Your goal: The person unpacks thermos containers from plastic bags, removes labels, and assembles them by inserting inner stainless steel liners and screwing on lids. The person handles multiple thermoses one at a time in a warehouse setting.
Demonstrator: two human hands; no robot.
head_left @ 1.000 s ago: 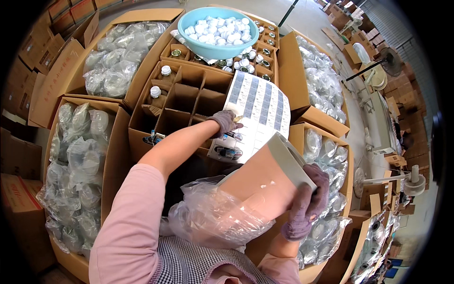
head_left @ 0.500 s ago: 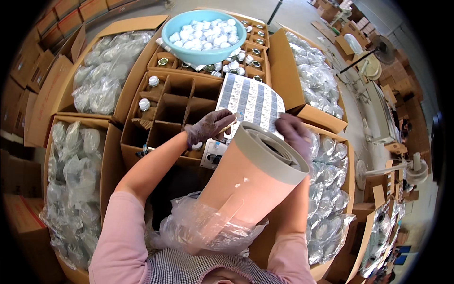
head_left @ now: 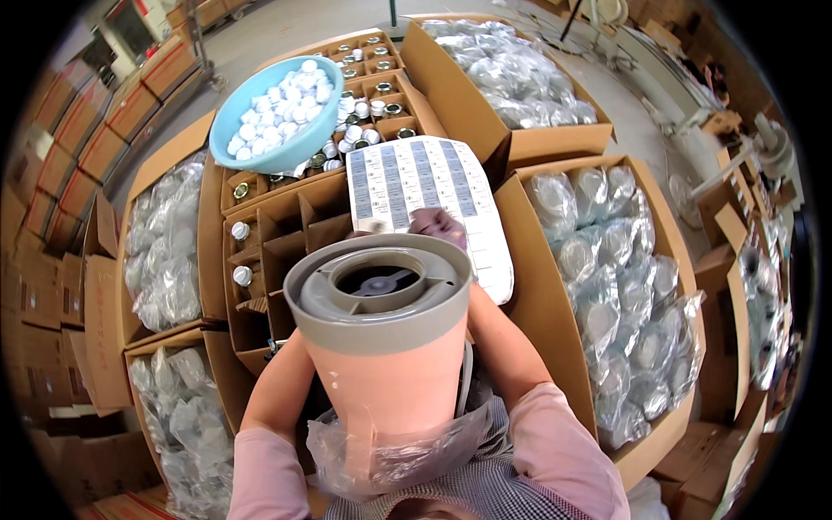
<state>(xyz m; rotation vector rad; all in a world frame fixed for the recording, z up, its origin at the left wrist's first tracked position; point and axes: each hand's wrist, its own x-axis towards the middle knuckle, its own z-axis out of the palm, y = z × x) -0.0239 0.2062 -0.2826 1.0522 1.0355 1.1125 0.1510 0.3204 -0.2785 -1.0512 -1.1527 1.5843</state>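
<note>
A pink appliance body (head_left: 390, 381) with a grey ring-shaped base stands end-up against my front, its lower part in a clear plastic bag (head_left: 399, 451). Behind it lies a white sheet of printed labels (head_left: 420, 178). My gloved right hand (head_left: 438, 226) is over the sheet with its fingers curled in; whatever they pinch is too small to make out. Only a sliver of my left hand (head_left: 368, 229) shows beside the sheet's left edge, and the grey base hides the rest. Both forearms reach around the pink body.
A blue basin (head_left: 221, 121) of white caps rests on divided cartons at the back left. The nearer divided carton (head_left: 299, 204) holds a few white-capped bottles. Open cartons of plastic-wrapped goods flank me, including a large one (head_left: 555, 347) at the right.
The view has turned right. The pink body now stands more upright, nearer the middle. My right hand has come in from the right over the label sheet; my left is now mostly hidden.
</note>
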